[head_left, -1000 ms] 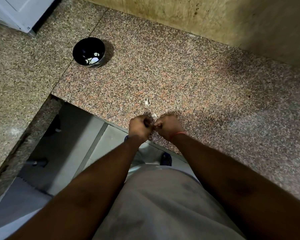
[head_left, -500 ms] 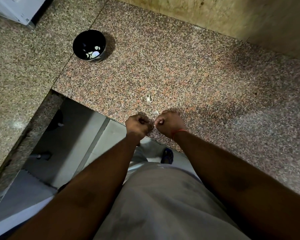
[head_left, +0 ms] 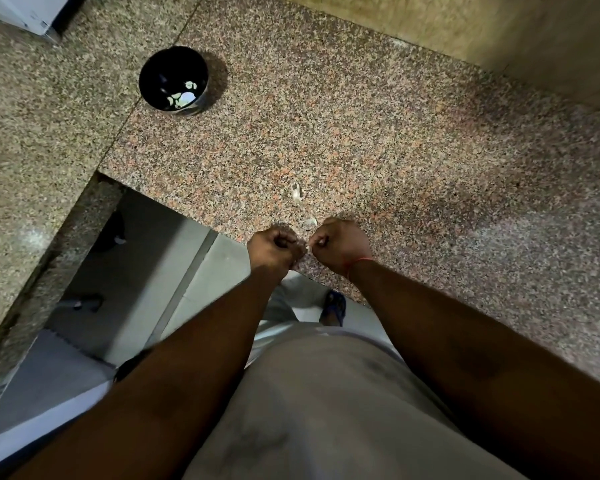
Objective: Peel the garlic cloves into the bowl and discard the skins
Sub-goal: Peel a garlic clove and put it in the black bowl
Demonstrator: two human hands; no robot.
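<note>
Since the earlier frames the curled left hand (head_left: 274,249) and right hand (head_left: 338,244) draw slightly apart at the near counter edge, pinching a small pale garlic clove (head_left: 307,247) mid-peel, while the round black bowl (head_left: 173,79) waits far left.

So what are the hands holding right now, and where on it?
Both hands pinch one small garlic clove between them: the left hand at its left end, the right hand at its right end. Curled fingers hide most of it.
</note>
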